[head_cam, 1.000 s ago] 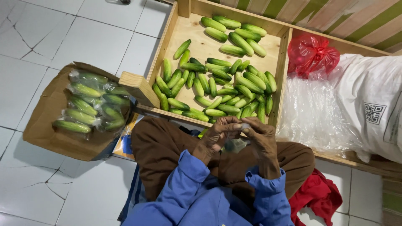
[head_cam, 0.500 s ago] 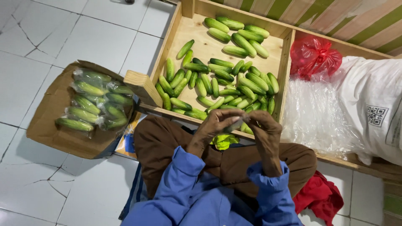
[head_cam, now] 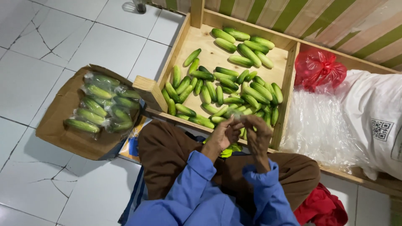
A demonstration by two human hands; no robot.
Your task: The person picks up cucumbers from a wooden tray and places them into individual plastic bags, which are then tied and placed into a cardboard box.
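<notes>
While both hands' fingers (head_cam: 234,125) pinch something unclear, loose cucumbers (head_cam: 226,86) fill the wooden tray (head_cam: 289,90) ahead.

Partly concealed or cropped: small item pinched between left hand (head_cam: 223,134) and right hand (head_cam: 258,134) was indistinguishable; white sack (head_cam: 374,121) ran off the right edge; dark object (head_cam: 140,6) was cut at top.

You're in a produce shop or packing spot w/ white tiled floor (head_cam: 50,37): wooden bin (head_cam: 289,83) full of loose cucumbers (head_cam: 226,90), cardboard box (head_cam: 63,125) of plastic-wrapped cucumber packs (head_cam: 102,109), clear bags (head_cam: 318,125) alongside.
</notes>
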